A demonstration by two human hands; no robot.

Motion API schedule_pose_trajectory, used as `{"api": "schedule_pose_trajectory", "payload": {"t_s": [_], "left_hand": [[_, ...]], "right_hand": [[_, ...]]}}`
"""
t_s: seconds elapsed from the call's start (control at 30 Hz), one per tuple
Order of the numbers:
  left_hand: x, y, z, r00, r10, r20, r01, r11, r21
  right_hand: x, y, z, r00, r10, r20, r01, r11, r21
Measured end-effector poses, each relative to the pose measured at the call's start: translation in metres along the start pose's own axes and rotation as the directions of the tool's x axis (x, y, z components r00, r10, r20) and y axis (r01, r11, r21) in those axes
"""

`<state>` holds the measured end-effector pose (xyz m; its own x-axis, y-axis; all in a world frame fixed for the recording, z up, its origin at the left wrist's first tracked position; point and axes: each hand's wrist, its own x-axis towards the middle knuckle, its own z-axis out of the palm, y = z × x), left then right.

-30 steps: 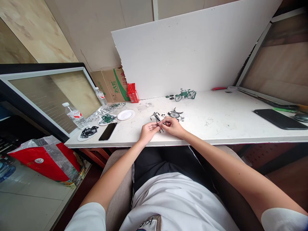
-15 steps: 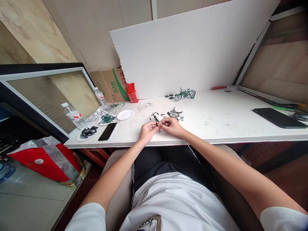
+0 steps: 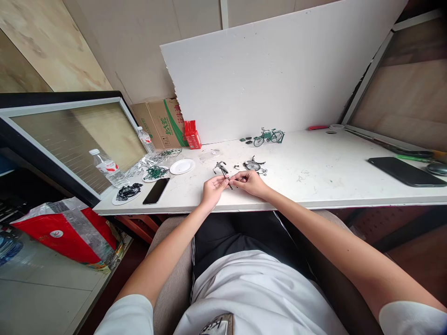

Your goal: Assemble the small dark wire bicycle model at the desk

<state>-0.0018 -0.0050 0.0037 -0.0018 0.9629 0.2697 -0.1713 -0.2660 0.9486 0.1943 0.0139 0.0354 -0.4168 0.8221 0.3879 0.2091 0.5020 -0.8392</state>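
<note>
Lower centre of the frame, left hand (image 3: 211,190) and right hand (image 3: 252,183) both pinch a small dark bicycle frame (image 3: 220,167) over the surface (image 3: 314,174); handlebars appear on, wheels not fitted as far as I see. Just beyond, a spoked wheel (image 3: 253,165) and small dark bits (image 3: 236,166) lie loose, so it's likely part-built; farther back, right of centre, a green model bicycle (image 3: 268,136) stands, apparently complete.

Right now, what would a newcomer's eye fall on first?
The left hand and right hand, meeting at a dark frame over the table's near edge. Behind them, a green bike stands before the white board. A red bag is lower left.
</note>
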Motion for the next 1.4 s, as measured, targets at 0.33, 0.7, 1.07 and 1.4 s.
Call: {"api": "schedule_pose_trajectory", "payload": {"t_s": [0.33,0.7,1.07,1.4], "left_hand": [[0.0002,-0.0026,-0.0004,0.999,0.041,0.005,-0.042,0.997,0.071],[0.0000,-0.0024,-0.0006,0.999,0.046,-0.002,-0.046,0.996,0.075],[-0.0012,-0.0021,-0.0003,0.999,0.033,0.009,-0.033,0.996,0.082],[-0.0026,0.0027,0.0027,1.000,0.029,0.008,-0.030,0.997,0.077]], "right_hand": [[0.0015,0.0065,0.0000,1.000,-0.007,0.003,0.007,0.999,0.035],[0.0030,0.0075,-0.0005,1.000,-0.021,0.008,0.020,0.998,0.061],[0.0026,0.0066,-0.0014,0.998,0.007,0.055,-0.011,0.997,0.072],[0.0035,0.0076,-0.0010,0.999,0.006,0.049,-0.010,0.995,0.096]]}}
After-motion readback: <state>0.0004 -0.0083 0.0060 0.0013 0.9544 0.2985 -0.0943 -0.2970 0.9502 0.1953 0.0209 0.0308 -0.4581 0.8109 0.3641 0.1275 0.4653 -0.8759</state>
